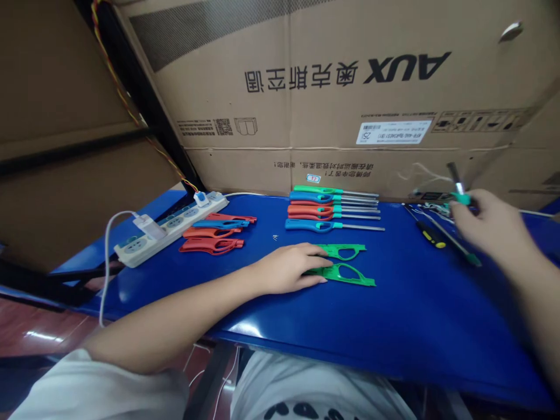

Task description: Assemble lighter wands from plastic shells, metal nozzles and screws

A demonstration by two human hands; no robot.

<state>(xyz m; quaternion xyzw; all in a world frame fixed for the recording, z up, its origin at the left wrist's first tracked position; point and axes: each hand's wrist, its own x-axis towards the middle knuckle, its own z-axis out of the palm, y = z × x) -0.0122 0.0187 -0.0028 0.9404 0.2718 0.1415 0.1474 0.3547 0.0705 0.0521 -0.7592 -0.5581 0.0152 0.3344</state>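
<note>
The person's left hand (pixel 291 268) lies palm down, fingers apart, over the ends of two green plastic handle halves (pixel 332 272), just in front of the row of lighters (pixel 336 211). Well to the right of that row, the blurred right hand (pixel 487 219) pinches a small teal-and-metal piece (pixel 461 199). The halves look light, stiff and slightly slippery; their thin loops could probably crack, so the broader ends seem the safer place to hold.
</note>
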